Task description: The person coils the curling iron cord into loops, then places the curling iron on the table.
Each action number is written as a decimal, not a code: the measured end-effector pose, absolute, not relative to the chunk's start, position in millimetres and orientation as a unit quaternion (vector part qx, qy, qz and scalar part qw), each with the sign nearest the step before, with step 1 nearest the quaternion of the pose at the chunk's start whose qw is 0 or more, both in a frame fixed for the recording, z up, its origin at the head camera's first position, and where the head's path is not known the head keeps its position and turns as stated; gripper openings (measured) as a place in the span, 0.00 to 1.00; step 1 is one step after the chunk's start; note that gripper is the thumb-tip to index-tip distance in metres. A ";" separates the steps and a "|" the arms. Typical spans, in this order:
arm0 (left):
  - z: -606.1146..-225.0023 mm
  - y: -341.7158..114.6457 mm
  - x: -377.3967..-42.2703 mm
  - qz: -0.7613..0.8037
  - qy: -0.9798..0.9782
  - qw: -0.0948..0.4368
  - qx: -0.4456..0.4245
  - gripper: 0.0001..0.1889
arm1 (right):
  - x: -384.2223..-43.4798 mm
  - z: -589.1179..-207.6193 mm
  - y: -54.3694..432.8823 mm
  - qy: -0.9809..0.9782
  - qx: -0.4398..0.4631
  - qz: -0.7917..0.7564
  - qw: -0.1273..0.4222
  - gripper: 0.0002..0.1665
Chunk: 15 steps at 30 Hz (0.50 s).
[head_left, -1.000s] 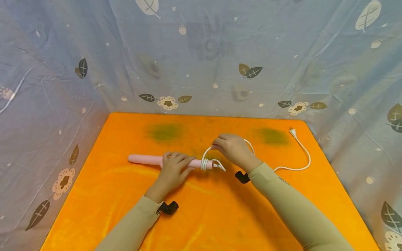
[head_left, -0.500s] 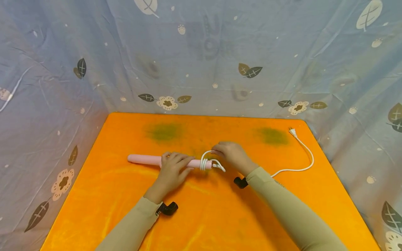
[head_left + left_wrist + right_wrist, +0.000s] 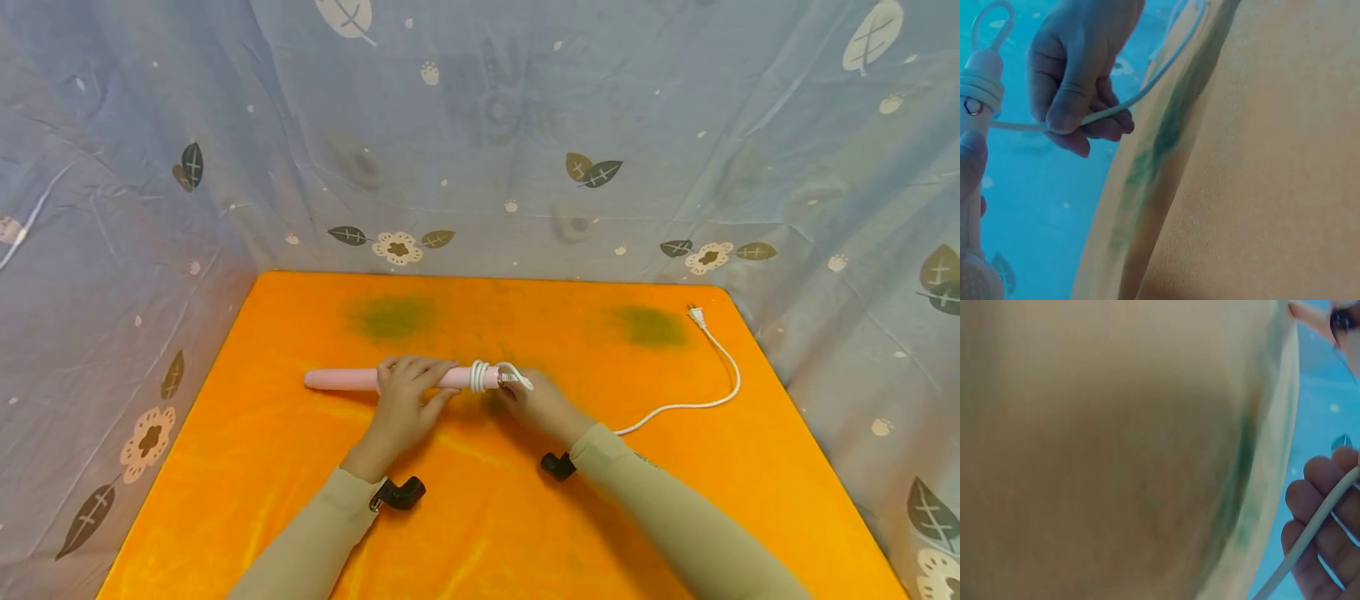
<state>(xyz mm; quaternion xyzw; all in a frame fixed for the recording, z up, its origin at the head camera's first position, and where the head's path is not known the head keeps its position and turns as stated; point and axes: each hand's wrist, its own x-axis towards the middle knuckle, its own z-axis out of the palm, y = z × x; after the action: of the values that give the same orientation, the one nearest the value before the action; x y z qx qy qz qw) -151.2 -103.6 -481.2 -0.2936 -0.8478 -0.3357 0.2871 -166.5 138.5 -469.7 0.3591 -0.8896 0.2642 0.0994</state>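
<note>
My left hand (image 3: 403, 407) grips a pink curling iron (image 3: 341, 380) by its middle, its long barrel pointing left. White power cord (image 3: 478, 377) is wound in several turns round the handle end, and a small loop of it stands out at the tip. Below and to the right of that end, my right hand (image 3: 546, 412) pinches the cord. The left wrist view shows the thumb of the right hand (image 3: 1082, 75) pressing the cord (image 3: 1147, 87) against the fingers, with a stretch running to the handle. In the right wrist view the cord (image 3: 1304, 540) crosses the fingers.
The loose cord runs right across the orange table cover (image 3: 480, 517) to a white two-pin plug (image 3: 697, 317) near the far right corner. Patterned grey-blue curtains (image 3: 480, 150) surround the table at the back and sides. A black wrist mount (image 3: 401, 493) sits at the left cuff.
My right hand has moved down and toward me, bringing the cord from above the handle to below it. The iron's handle end has tipped up slightly in my left hand's grip.
</note>
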 end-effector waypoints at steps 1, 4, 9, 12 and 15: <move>-480.3 -103.2 -151.2 -0.337 -0.847 0.289 -0.292 0.23 | -165.0 -472.0 136.5 -0.887 0.365 0.258 0.116 0.02; -478.8 -101.9 -151.8 -0.338 -0.847 0.292 -0.288 0.22 | -161.4 -477.4 130.3 -0.887 0.372 0.231 0.145 0.03; -478.4 -99.5 -152.1 -0.336 -0.853 0.290 -0.273 0.22 | -152.6 -475.9 122.9 -0.893 0.372 0.204 0.151 0.02; -478.0 -98.7 -151.9 -0.332 -0.859 0.286 -0.263 0.21 | -146.5 -470.1 120.4 -0.896 0.371 0.196 0.144 0.02; -477.8 -98.2 -152.3 -0.331 -0.861 0.287 -0.259 0.21 | -142.2 -464.2 121.1 -0.903 0.363 0.187 0.131 0.02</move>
<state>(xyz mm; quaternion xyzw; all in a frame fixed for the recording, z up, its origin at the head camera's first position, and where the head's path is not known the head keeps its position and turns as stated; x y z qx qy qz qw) -152.3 -98.2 -477.8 -0.2593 -0.8610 -0.3307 0.2866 -142.2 121.1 -464.2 0.3635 -0.9032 0.1865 0.1315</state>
